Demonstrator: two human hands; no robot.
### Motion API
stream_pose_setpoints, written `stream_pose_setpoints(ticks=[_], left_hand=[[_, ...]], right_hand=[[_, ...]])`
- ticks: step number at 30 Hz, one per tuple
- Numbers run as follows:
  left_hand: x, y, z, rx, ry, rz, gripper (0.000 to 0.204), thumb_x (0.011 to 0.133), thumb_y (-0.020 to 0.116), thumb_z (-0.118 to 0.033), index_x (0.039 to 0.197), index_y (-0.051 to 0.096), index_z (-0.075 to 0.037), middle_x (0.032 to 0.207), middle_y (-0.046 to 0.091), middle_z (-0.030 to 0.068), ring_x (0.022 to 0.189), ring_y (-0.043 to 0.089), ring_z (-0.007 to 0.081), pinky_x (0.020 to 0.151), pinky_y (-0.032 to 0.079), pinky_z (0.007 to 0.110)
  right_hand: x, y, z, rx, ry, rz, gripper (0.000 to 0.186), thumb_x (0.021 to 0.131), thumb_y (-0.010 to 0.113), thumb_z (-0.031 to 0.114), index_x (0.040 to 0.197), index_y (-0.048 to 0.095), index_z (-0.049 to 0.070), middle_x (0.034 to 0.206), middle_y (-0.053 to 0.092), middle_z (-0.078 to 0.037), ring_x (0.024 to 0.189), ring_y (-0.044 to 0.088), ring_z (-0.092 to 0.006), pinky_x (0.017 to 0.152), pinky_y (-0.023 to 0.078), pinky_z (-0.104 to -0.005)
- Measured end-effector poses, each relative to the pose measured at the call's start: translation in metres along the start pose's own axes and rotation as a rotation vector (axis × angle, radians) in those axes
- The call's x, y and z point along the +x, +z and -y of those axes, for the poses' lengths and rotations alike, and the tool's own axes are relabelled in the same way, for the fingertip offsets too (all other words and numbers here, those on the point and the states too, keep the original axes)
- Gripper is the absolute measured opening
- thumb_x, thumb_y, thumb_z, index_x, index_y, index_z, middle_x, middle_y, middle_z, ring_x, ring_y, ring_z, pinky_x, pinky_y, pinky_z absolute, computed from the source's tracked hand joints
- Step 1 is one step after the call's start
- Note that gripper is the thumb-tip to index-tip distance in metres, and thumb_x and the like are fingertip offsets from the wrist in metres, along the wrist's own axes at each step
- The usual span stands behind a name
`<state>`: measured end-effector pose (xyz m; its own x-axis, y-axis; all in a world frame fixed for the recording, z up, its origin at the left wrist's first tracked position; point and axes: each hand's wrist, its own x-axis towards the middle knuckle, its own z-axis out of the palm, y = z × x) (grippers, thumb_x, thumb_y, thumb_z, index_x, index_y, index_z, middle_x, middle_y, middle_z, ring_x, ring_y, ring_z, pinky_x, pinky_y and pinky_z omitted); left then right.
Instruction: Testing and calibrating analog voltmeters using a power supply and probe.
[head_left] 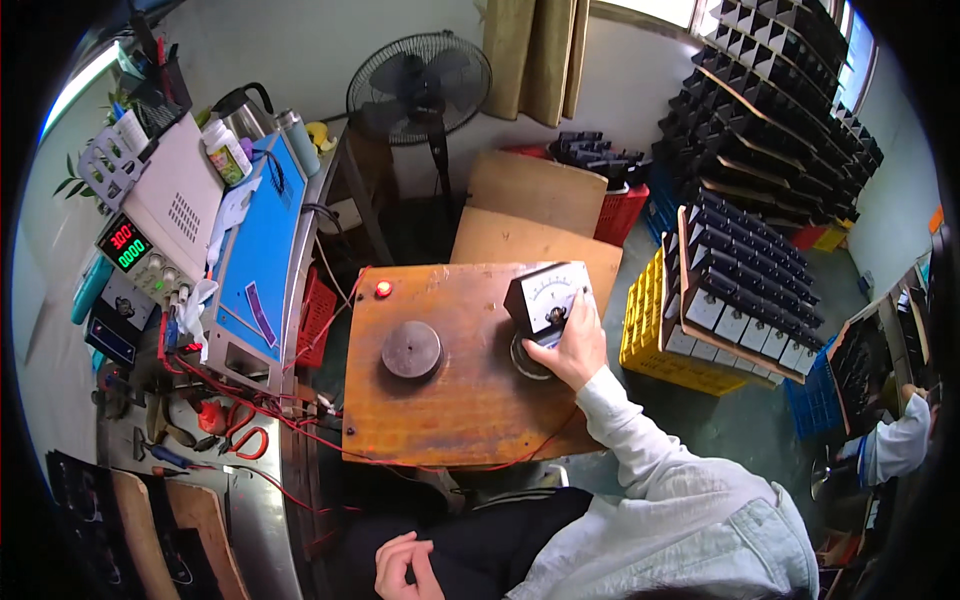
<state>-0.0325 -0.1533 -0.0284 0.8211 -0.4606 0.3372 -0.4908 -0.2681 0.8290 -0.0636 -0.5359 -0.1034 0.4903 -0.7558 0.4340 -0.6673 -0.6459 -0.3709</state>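
Sleeve (632,440) over table (470,420) edge; hand (577,347) grips meter (550,294), left disc (411,349) apart

The single head view looks down and forward from the wearer's head, near the wooden table (475,415), which sits mid-frame with the right hand (572,345) just right of centre. The wearer's sleeve (635,435) enters from below; the fan (425,95) and wall lie farther off at the top. Straight edges bow toward the dark round rim, where the far right is perhaps too warped to read surely.
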Motion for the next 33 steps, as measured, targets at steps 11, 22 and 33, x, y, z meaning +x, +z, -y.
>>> stream_pose_setpoints(ticks=[11,22,33], left_hand=[[-0.039,0.031,0.020,0.380,-0.300,0.746,0.054,0.096,0.066,-0.029,0.139,0.053,0.000,0.121,0.062,0.0290,0.111,0.060,0.0456,0.095,0.050,0.047],[-0.030,0.030,0.009,0.327,-0.142,0.652,0.054,0.097,0.065,-0.029,0.142,0.051,-0.003,0.124,0.060,0.0264,0.112,0.059,0.0437,0.095,0.048,0.047],[-0.051,0.039,0.021,0.400,-0.273,0.762,0.057,0.095,0.064,-0.032,0.142,0.050,-0.003,0.123,0.061,0.0258,0.111,0.059,0.0431,0.095,0.048,0.049]], right_hand=[[0.003,0.015,0.019,-0.092,0.123,-0.067,0.121,0.058,0.089,0.051,0.145,0.032,-0.011,0.129,0.053,-0.023,0.115,0.055,-0.0379,0.090,0.050,-0.0481],[0.002,0.012,0.015,-0.092,0.062,-0.083,0.119,0.059,0.090,0.049,0.144,0.032,-0.011,0.127,0.054,-0.024,0.113,0.055,-0.0381,0.092,0.049,-0.0468],[0.005,0.007,0.006,-0.028,0.033,-0.031,0.116,0.058,0.091,0.047,0.142,0.036,-0.011,0.129,0.053,-0.026,0.116,0.055,-0.0405,0.095,0.048,-0.0481]])
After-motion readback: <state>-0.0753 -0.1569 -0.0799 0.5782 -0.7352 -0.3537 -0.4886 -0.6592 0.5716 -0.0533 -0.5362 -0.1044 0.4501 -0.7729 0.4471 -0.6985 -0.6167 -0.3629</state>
